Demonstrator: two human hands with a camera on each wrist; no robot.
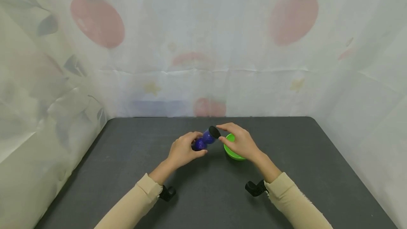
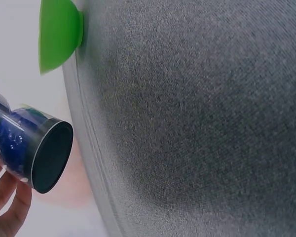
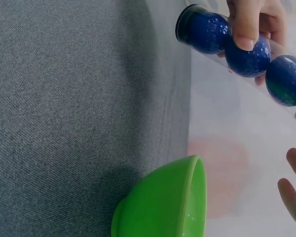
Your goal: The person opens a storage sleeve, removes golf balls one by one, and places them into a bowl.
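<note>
Step in hand: You held a clear tube [image 1: 206, 139] with three blue balls [image 3: 250, 53] stacked inside it, tilted in the air above the dark grey table [image 1: 203, 193], its black-capped end [image 1: 214, 132] aimed toward the green bowl [image 1: 233, 151]. I judged this the uncapping stage, ahead of any tipping out.

Left hand: Your left hand [image 1: 184, 150] was grasping the tube's lower end, fingers and thumb wrapped round it; the right wrist view showed a thumb pressed across the middle ball.

Right hand: Your right hand [image 1: 240, 140] hovered over the bowl with fingers reaching to the cap. I could not tell whether they pinched the cap or only touched it; the right wrist view showed relaxed fingertips [image 3: 293, 190] apart from the tube.

Where the things lay: The tube was off the table, near the middle, just left of the bowl. The bowl stood on the table, partly hidden under your right hand.

Next move, as I judged it: The cap needed a firm pinch and a pull while your left hand kept the tube steady, mouth kept level so the balls would not roll out early.

Edges and room: The bowl sat well apart from every table edge. Bare table lay on all sides; the printed curtain [image 1: 203, 45] closed the back and both sides.
</note>
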